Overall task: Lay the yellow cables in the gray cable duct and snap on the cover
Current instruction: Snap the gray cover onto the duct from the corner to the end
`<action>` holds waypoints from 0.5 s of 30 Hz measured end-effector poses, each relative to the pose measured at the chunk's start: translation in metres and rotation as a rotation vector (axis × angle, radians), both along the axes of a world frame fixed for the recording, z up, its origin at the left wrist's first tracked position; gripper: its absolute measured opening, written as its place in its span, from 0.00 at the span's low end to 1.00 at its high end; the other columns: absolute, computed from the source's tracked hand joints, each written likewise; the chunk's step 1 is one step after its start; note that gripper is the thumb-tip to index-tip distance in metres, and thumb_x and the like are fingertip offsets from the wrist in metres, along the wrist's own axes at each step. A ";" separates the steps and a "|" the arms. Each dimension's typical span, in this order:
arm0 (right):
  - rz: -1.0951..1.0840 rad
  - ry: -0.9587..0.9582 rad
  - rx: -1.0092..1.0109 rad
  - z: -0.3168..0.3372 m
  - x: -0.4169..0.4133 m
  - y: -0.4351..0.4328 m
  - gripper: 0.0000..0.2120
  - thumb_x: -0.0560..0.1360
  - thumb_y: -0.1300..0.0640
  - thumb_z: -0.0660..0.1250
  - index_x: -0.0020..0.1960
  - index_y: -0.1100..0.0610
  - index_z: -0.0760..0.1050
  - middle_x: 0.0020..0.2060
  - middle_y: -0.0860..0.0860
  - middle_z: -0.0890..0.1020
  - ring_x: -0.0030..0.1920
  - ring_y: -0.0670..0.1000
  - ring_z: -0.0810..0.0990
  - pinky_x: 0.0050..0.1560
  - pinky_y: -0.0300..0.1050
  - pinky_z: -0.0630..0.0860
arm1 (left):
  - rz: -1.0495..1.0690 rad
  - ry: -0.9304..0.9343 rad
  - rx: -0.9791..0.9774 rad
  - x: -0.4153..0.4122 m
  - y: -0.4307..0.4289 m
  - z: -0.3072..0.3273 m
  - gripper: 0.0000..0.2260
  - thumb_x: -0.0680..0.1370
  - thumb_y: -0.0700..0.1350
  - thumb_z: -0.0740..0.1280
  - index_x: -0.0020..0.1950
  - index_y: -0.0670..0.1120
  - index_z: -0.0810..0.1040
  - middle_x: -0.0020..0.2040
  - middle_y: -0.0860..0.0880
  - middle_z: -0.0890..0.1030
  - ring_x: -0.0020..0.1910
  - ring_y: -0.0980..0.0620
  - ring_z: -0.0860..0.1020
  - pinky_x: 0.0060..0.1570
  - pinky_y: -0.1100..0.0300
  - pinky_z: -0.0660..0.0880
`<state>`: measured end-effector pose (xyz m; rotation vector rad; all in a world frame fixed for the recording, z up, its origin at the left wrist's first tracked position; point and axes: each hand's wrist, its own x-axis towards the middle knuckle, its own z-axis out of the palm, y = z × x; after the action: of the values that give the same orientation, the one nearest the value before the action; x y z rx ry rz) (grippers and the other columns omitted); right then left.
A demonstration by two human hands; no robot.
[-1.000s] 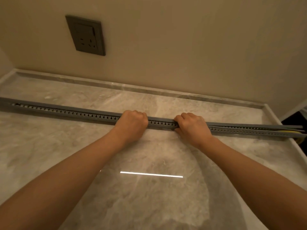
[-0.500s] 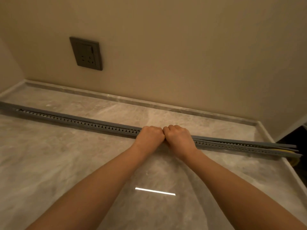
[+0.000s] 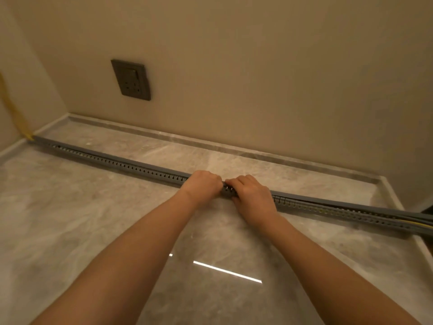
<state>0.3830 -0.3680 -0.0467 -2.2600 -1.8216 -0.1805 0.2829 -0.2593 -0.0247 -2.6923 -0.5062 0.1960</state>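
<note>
Polished gray marbled stone surface [image 3: 93, 231] meets a beige wall with a dark socket plate [image 3: 131, 79]. Head view: the long gray perforated plastic cable duct [image 3: 121, 164] lies across it, its thin gray cover strip [image 3: 346, 203] lifted at the right above the yellow cables [image 3: 417, 224]. Side by side, the left hand [image 3: 203, 185] and right hand [image 3: 251, 194] clench the duct mid-length. The cover looks light and springy; press beside the seated part. No legible writing.

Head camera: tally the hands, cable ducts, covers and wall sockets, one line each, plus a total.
Hands: 2, left hand, right hand
Gray cable duct: 1
Gray cover: 1
Wall socket: 1
Total: 5, leaving out the yellow cables, too blurred to count.
</note>
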 end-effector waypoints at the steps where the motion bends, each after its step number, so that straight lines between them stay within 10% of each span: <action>1: -0.002 0.004 -0.002 0.000 0.005 -0.004 0.17 0.75 0.57 0.64 0.63 0.53 0.73 0.55 0.50 0.79 0.57 0.52 0.73 0.46 0.48 0.73 | 0.014 0.008 0.000 0.000 -0.002 0.000 0.11 0.81 0.42 0.55 0.60 0.40 0.72 0.58 0.43 0.79 0.56 0.43 0.78 0.50 0.53 0.73; 15: -0.046 -0.225 -0.136 0.013 0.029 -0.033 0.11 0.76 0.60 0.62 0.58 0.53 0.72 0.52 0.49 0.78 0.53 0.52 0.74 0.38 0.43 0.64 | 0.010 -0.031 -0.029 -0.001 0.002 -0.006 0.13 0.80 0.49 0.58 0.58 0.42 0.72 0.54 0.44 0.80 0.51 0.44 0.79 0.46 0.53 0.73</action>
<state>0.4123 -0.4006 -0.0332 -2.4641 -1.9457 -0.3414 0.2822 -0.2578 -0.0309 -2.7250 -0.5307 0.1666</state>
